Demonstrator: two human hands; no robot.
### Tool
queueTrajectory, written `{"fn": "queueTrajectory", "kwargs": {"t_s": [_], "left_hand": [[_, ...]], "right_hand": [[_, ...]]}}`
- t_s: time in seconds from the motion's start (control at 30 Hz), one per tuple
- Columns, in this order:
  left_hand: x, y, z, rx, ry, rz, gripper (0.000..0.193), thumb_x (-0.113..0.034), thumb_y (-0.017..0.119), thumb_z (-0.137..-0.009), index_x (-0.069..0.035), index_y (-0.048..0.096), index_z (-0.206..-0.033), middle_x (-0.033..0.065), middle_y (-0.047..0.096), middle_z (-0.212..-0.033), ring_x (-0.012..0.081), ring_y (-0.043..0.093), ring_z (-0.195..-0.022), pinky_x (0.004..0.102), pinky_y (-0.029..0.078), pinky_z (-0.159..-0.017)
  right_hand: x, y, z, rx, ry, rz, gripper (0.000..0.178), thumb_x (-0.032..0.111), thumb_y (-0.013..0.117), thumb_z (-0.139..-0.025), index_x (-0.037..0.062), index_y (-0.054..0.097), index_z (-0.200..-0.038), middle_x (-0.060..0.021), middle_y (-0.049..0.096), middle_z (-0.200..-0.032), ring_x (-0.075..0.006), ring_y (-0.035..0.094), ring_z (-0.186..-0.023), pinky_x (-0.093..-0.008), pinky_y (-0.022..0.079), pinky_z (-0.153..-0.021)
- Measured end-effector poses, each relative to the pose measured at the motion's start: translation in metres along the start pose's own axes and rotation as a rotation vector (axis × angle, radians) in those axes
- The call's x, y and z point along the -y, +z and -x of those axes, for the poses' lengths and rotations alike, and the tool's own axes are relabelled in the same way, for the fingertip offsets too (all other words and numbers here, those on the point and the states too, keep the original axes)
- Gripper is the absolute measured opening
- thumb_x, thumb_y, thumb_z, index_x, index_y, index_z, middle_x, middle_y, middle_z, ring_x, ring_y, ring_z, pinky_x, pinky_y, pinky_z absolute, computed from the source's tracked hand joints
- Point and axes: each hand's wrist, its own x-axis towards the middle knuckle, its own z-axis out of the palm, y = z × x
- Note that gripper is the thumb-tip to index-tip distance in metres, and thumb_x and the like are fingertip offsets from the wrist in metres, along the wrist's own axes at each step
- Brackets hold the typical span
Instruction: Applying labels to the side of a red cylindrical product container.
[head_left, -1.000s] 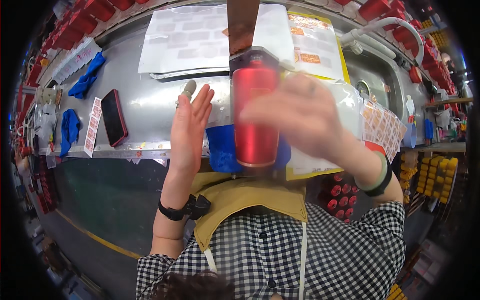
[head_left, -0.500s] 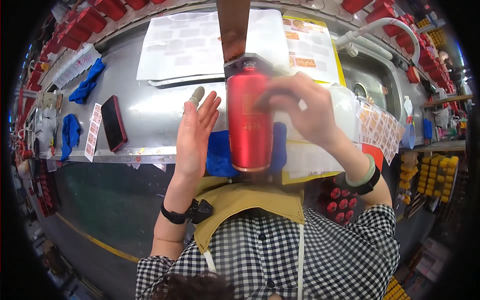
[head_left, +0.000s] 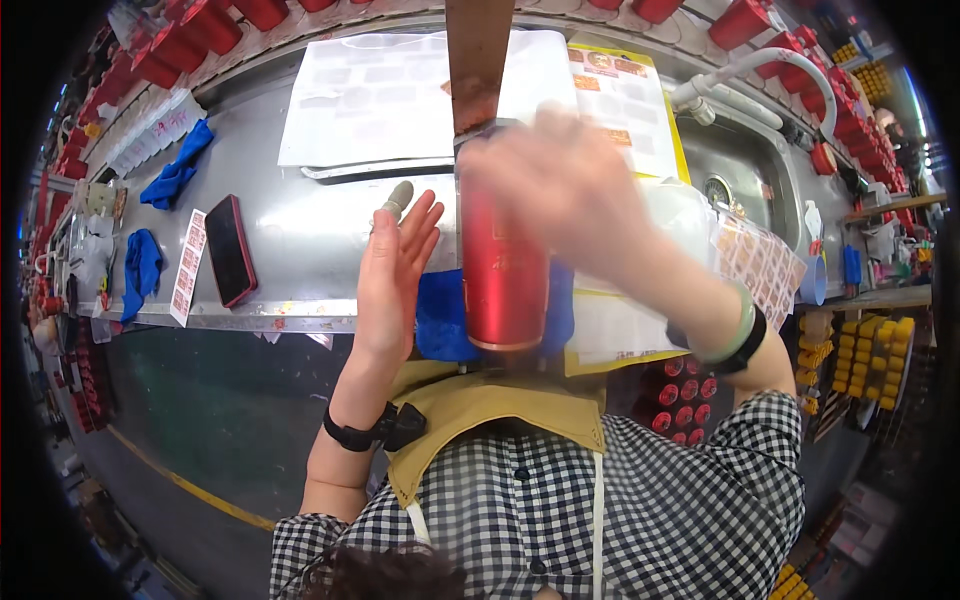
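A glossy red bottle point(head_left: 505, 290) lies lengthwise in front of me, its wide base toward my body and its neck end away. Gold decoration shows faintly on its upper side. My right hand point(head_left: 550, 185) is over the bottle's far part and hides the neck; motion smears its fingers, so whether they grip anything is unclear. My left hand point(head_left: 393, 270) is held beside the bottle on its left, fingers stretched out and holding nothing. One of its fingertips wears a greyish cover point(head_left: 402, 192). Blue cloth point(head_left: 445, 312) sits on both sides of the bottle's lower part.
A brown upright bar point(head_left: 478, 60) stands beyond the bottle. White sheets point(head_left: 370, 100) and yellow-edged sticker sheets point(head_left: 630, 110) lie on the metal bench. Left are a phone point(head_left: 230, 250) and blue cloths point(head_left: 143, 268); right are a sink point(head_left: 745, 165) and a white pipe point(head_left: 760, 45).
My right hand has moved from the bottle's right side to over its far end, now covering the neck. My left hand stays open in nearly the same place.
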Motion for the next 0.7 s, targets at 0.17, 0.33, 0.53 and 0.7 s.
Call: {"fn": "queueTrajectory", "kwargs": {"t_s": [0.17,0.33,0.53,0.7], "left_hand": [[-0.001,0.0,-0.001,0.008,0.016,-0.015,0.079,-0.058,0.021,-0.116,0.003,0.023,-0.165,0.0289,0.038,-0.167,0.0378,0.037,-0.157,0.0479,0.025,-0.132],[0.002,-0.005,-0.004,-0.019,-0.006,-0.004,0.079,-0.058,0.019,-0.116,0.002,0.025,-0.165,0.0279,0.039,-0.166,0.0376,0.038,-0.156,0.0482,0.026,-0.132],[0.0,0.003,0.0,0.021,-0.002,0.006,0.079,-0.059,0.018,-0.116,0.002,0.027,-0.165,0.0268,0.042,-0.165,0.0376,0.039,-0.156,0.0481,0.027,-0.131],[0.003,-0.001,-0.001,0.017,0.005,-0.018,0.079,-0.06,0.018,-0.115,0.001,0.028,-0.165,0.0256,0.044,-0.165,0.0369,0.043,-0.153,0.0482,0.03,-0.129]], "right_hand": [[-0.014,0.004,0.023,-0.121,-0.177,-0.018,0.022,0.018,0.072,-0.078,0.0132,0.069,-0.1,0.0002,0.063,-0.09,-0.0181,0.056,-0.081,-0.0347,0.051,-0.073],[0.042,-0.01,0.064,-0.006,-0.228,-0.419,0.023,0.02,0.074,-0.083,0.0138,0.072,-0.105,0.0002,0.07,-0.102,-0.0205,0.06,-0.079,-0.0366,0.051,-0.078],[-0.047,-0.004,0.044,-0.145,-0.081,-0.046,0.025,0.016,0.076,-0.085,0.0177,0.075,-0.11,0.0021,0.076,-0.103,-0.0179,0.06,-0.076,-0.0342,0.045,-0.073],[0.033,-0.019,0.068,0.017,-0.271,-0.539,0.026,0.017,0.073,-0.083,0.0172,0.073,-0.109,0.0027,0.066,-0.097,-0.0175,0.055,-0.076,-0.0339,0.05,-0.07]]}}
